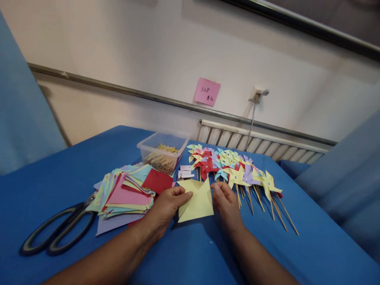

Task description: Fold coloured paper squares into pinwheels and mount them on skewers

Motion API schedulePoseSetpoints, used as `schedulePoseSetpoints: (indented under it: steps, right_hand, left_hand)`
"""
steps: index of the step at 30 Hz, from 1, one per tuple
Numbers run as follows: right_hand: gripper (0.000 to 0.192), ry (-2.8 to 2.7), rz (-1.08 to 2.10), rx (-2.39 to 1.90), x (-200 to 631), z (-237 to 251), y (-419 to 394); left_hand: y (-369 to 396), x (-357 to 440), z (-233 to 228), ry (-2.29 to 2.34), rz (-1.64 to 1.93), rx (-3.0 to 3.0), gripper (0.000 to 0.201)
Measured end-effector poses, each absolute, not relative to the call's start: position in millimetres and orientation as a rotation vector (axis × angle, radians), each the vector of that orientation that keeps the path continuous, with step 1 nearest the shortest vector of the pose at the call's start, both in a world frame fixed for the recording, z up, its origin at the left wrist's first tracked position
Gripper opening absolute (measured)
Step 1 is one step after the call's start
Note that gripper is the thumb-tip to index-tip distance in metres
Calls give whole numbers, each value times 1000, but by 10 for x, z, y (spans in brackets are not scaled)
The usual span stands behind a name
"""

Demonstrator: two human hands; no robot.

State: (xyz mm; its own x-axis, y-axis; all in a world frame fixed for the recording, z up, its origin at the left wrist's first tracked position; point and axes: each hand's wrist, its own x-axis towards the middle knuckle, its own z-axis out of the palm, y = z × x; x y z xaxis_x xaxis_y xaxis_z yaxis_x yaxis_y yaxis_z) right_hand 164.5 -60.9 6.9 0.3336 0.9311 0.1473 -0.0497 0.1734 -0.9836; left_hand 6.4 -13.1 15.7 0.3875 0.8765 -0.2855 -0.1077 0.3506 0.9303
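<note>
The writing on the pink note (207,91) is too small to read. The stack of coloured paper (126,194) hides the scissors' (56,229) blade tips. Both forearms are cut off by the near edge.
</note>
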Motion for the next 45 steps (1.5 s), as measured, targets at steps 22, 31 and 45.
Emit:
schedulePoseSetpoints:
  steps: [22,31,45]
  right_hand:
    - [10,-2195,-420,-1424,1314,95,-915]
    - [7,-2133,-522,-1502,1249,29,-892]
    - [21,-1568,537,-1579,1370,-49,-688]
  left_hand:
    - [-88,21,173,1049,1025,966,30]
    - [-132,50,146,1017,984,889,27]
    - [-150,74,71,965,934,931,26]
